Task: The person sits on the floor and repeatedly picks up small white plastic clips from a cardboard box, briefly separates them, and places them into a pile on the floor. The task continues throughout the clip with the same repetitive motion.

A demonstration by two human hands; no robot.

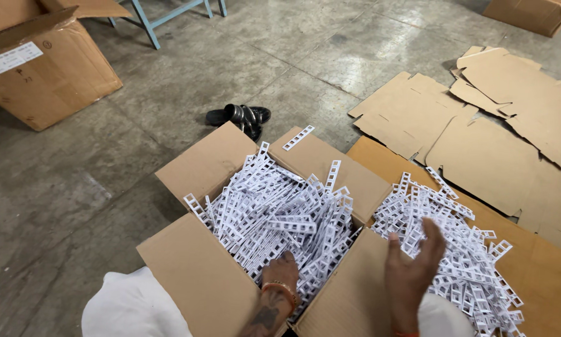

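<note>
Open cardboard box (205,274) on the floor, packed with white ladder-shaped plastic strips (274,212). Second heap of strips (455,243) on flat cardboard right of it. Left hand (280,269) wrist-deep in the box, fingers buried, grip not readable. Right hand (414,265) raised edge-on over the heap, fingers spread, holding nothing.

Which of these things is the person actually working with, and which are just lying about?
In use:
- left hand, dug into the open carton of white ladder strips
- right hand, open above the loose strip pile

Lying about:
- black sandals
- flattened cardboard
- closed brown box
</note>
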